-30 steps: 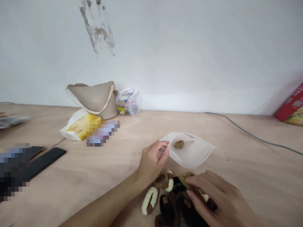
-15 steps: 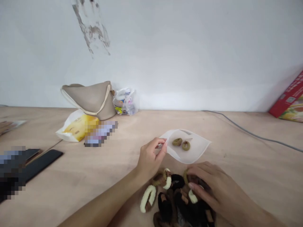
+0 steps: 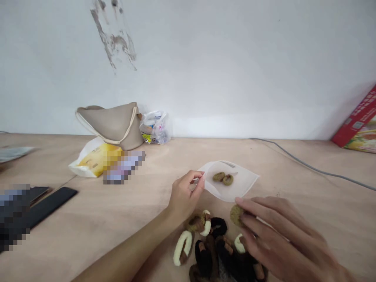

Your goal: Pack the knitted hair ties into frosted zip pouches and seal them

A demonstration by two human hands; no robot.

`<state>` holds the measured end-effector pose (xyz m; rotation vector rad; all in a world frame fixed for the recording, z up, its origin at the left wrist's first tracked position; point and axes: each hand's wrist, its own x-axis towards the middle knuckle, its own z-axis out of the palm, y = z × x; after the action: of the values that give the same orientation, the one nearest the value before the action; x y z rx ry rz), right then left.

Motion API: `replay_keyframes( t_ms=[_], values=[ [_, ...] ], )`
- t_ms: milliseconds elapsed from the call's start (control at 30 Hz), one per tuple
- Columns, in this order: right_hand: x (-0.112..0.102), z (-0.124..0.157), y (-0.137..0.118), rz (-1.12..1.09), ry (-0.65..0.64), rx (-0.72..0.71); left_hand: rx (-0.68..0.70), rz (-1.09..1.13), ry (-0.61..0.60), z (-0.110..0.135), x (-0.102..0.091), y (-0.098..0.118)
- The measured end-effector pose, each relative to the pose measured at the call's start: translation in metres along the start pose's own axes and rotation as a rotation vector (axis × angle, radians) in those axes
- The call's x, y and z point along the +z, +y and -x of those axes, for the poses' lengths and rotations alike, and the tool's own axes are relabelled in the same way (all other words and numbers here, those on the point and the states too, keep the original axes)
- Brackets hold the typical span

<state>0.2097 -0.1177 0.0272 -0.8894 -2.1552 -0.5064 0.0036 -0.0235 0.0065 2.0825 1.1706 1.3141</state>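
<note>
My left hand (image 3: pixel 188 190) pinches the left edge of a frosted plastic bag (image 3: pixel 245 182) that lies on the table with its mouth toward that hand. Inside the bag are two olive hair ties (image 3: pixel 227 179). Between the fingers of my right hand (image 3: pixel 282 231) is another olive hair tie (image 3: pixel 236 215), raised just below the bag. Under and beside that hand lies a pile of fuzzy hair ties: black (image 3: pixel 203 256), cream (image 3: pixel 183 247) and brownish ones (image 3: pixel 194 221). My right hand hides part of the pile.
On the left stand a grey-beige handbag (image 3: pixel 114 119), a clear plastic bag (image 3: pixel 155 127) of items and a yellow-white packet (image 3: pixel 98 158). A blurred phone (image 3: pixel 125 167) and a black object (image 3: pixel 55 203) lie nearby. A grey cable (image 3: pixel 308 161) and red box (image 3: pixel 355 125) are at right.
My right hand has come up from the pile with an olive hair tie between its fingers. My left hand stays pinched on the bag's edge.
</note>
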Motion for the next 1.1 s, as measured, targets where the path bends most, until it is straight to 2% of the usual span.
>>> replay_keyframes(
  t_ms=[67, 167, 267, 367, 467, 533, 567, 667, 700, 733, 800, 900, 1000, 1100],
  values=[
    [-0.004, -0.007, 0.003, 0.063, 0.024, -0.001, -0.004, 0.004, 0.005, 0.0, 0.001, 0.001],
    [0.005, -0.016, -0.005, 0.034, 0.033, 0.04, -0.023, 0.036, -0.006, -0.002, 0.0, 0.004],
    [0.027, -0.027, -0.028, -0.181, -0.171, 0.079, -0.045, 0.061, -0.035, -0.006, -0.004, 0.008],
    [0.052, -0.038, -0.048, -0.216, -0.45, 0.124, -0.054, 0.084, -0.081, -0.01, -0.008, 0.012],
    [0.064, -0.046, -0.055, -0.175, -0.519, 0.09, -0.054, 0.113, -0.115, -0.012, -0.011, 0.011],
    [0.059, -0.047, -0.053, -0.18, -0.459, 0.047, -0.046, 0.128, -0.127, -0.012, -0.012, 0.009],
    [0.054, -0.046, -0.05, -0.188, -0.381, 0.002, -0.044, 0.134, -0.13, -0.012, -0.012, 0.008],
    [0.03, -0.04, -0.033, -0.186, -0.038, -0.108, -0.061, 0.156, -0.13, -0.011, -0.011, 0.006],
    [0.024, -0.037, -0.026, -0.156, 0.039, -0.085, -0.068, 0.159, -0.128, -0.011, -0.011, 0.006],
    [0.018, -0.034, -0.018, -0.11, 0.065, -0.032, -0.073, 0.155, -0.126, -0.01, -0.01, 0.005],
    [0.011, -0.026, -0.007, -0.026, 0.049, 0.085, -0.073, 0.123, -0.13, -0.009, -0.011, 0.005],
    [0.01, -0.013, -0.004, -0.099, -0.012, 0.117, -0.052, 0.045, -0.139, -0.009, -0.012, 0.004],
    [0.014, -0.003, -0.018, -0.256, -0.089, 0.081, -0.025, 0.002, -0.141, -0.008, -0.012, 0.003],
    [0.022, -0.004, -0.037, -0.288, -0.071, 0.078, -0.023, -0.013, -0.13, -0.008, -0.012, 0.004]
  ],
)
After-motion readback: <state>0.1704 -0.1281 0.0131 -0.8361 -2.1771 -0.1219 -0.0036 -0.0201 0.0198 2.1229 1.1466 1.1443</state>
